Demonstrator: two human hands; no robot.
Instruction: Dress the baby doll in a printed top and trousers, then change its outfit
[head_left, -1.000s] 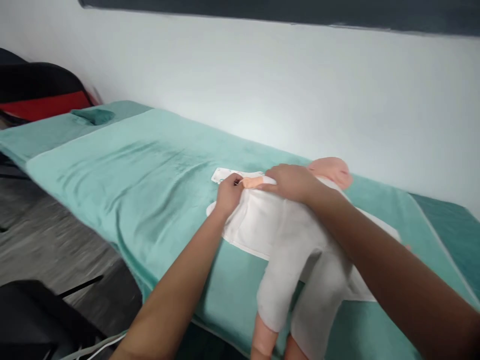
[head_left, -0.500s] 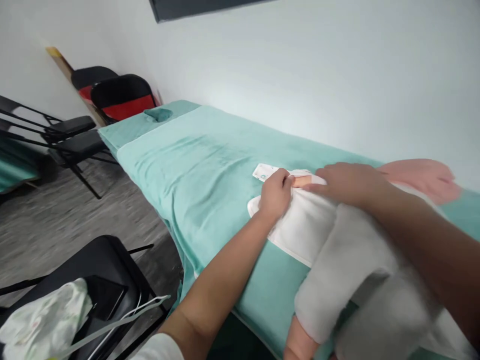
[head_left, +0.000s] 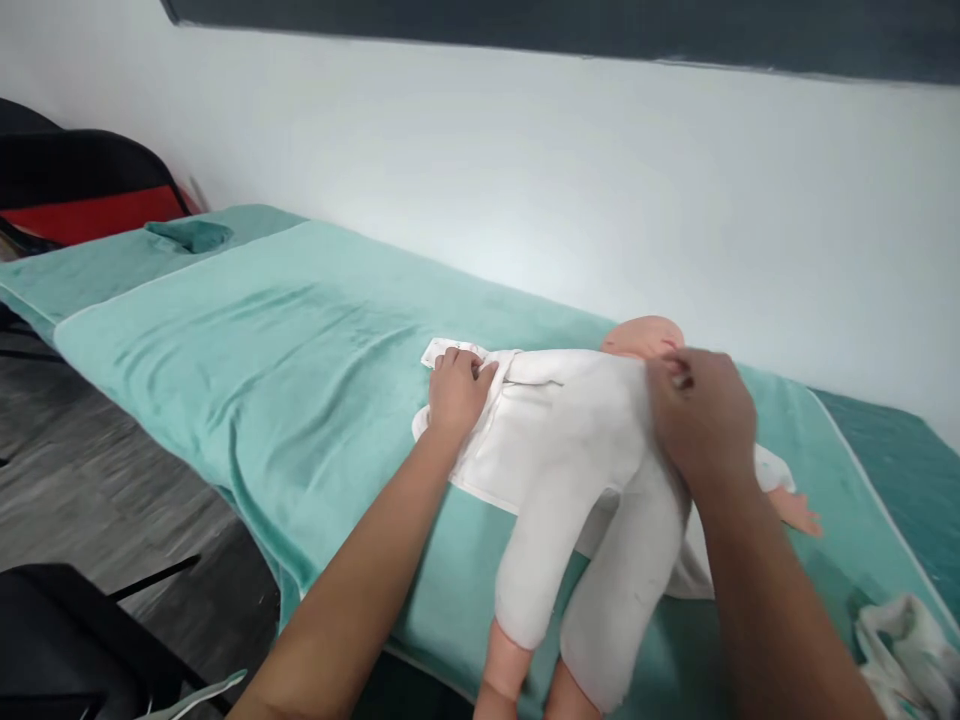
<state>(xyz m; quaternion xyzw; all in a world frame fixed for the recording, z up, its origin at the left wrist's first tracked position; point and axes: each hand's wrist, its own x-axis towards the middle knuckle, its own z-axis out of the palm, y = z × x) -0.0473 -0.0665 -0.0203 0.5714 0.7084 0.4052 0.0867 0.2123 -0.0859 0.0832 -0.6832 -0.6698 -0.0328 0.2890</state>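
A baby doll (head_left: 592, 440) with a white cloth body lies on its back, its feet toward me and its head (head_left: 643, 334) near the wall. Spread beneath it is a white baby garment (head_left: 487, 460). My left hand (head_left: 456, 392) is closed on the garment's sleeve (head_left: 444, 350), at the end of the doll's left-side arm. My right hand (head_left: 701, 415) is over the doll's other shoulder, close to the head, with its fingers curled into a pinch. Whatever lies between those fingers is hidden. Out of the garment at right sticks the doll's other hand (head_left: 799, 510).
A turquoise sheet (head_left: 300, 330) covers the long bed, which stands against a white wall (head_left: 487, 150). A crumpled patterned cloth (head_left: 907, 650) lies at the bed's near right. Black chairs (head_left: 82, 165) stand at the far left, with another black chair (head_left: 67, 640) at lower left.
My view has swung right. My right hand has left the sleeve and moved across the doll to its other shoulder. My left hand stays on the sleeve; the doll's arm end there is now covered.
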